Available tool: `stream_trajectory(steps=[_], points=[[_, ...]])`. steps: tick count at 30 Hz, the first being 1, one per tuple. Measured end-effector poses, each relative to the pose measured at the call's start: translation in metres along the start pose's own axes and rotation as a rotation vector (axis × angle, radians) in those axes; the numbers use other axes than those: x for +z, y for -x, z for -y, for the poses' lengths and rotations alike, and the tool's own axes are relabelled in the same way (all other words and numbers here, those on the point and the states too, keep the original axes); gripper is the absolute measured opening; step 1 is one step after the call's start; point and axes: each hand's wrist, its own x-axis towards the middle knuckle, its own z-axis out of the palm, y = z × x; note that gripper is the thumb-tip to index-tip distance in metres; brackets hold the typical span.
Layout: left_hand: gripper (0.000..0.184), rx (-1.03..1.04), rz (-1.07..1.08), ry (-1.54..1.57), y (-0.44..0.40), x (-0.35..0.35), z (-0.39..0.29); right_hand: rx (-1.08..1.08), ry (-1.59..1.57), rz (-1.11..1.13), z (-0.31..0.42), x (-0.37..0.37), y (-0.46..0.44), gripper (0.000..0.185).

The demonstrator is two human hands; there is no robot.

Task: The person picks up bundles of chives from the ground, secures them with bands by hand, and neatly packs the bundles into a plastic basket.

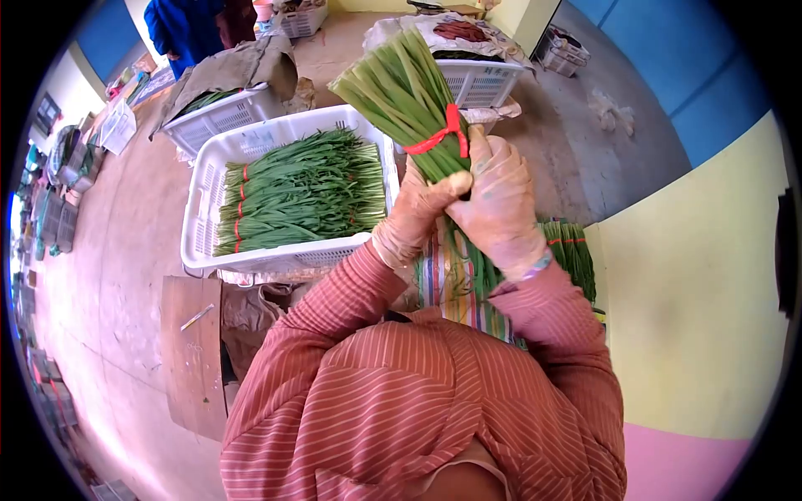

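Raised in front of me is a bundle of garlic chives [401,92], its pale cut ends pointing up and to the left. A red tie [439,136] is knotted around its stems. My left hand [418,204], in a thin translucent glove, is closed around the bundle just below the tie. My right hand [504,200], gloved too, grips it from the right, thumb against the left thumb. Green leaves hang down beneath both hands. To the left, a white plastic crate [194,213] contains several similar red-tied bundles [292,196] lying in rows.
More tied chives [575,255] lie on the right beside a yellow wall [693,275]. Under my hands is a striped woven sack [451,292]. Covered crates stand behind, including one under brown cloth [238,71]. A wooden board [190,351] is at lower left; a person in blue [185,33] stands farther back.
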Motion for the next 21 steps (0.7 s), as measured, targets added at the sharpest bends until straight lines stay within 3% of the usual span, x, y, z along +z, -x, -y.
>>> stream_trajectory(steps=[4,5,6,9,11,15,18,21], points=[[0.057,-0.161,-0.039,-0.034,0.002,-0.02,-0.006,-0.228,-0.123,0.158,-0.022,-0.025,0.001,0.054],[0.056,-0.227,-0.026,-0.004,0.005,-0.028,-0.001,-0.283,-0.128,0.052,-0.023,-0.036,-0.007,0.043],[0.059,-0.258,0.1,-0.018,0.006,-0.025,-0.009,-0.338,0.063,-0.028,-0.022,-0.047,-0.016,0.041],[0.064,-0.383,0.138,-0.029,0.01,-0.026,0.007,-0.523,0.206,-0.035,-0.026,-0.058,-0.028,0.035],[0.066,-0.439,0.167,-0.082,0.013,-0.027,0.015,-0.685,0.327,0.163,-0.03,-0.063,-0.029,0.025],[0.073,-0.464,0.246,-0.105,0.012,-0.019,0.019,-0.807,0.43,0.435,-0.033,-0.08,-0.032,0.014],[0.076,-0.421,0.284,-0.093,0.007,-0.018,0.03,-0.772,0.198,0.472,-0.039,-0.085,-0.034,0.013],[0.078,-0.379,0.288,-0.095,0.003,-0.014,0.026,-0.718,0.308,0.447,-0.036,-0.085,-0.03,0.015]])
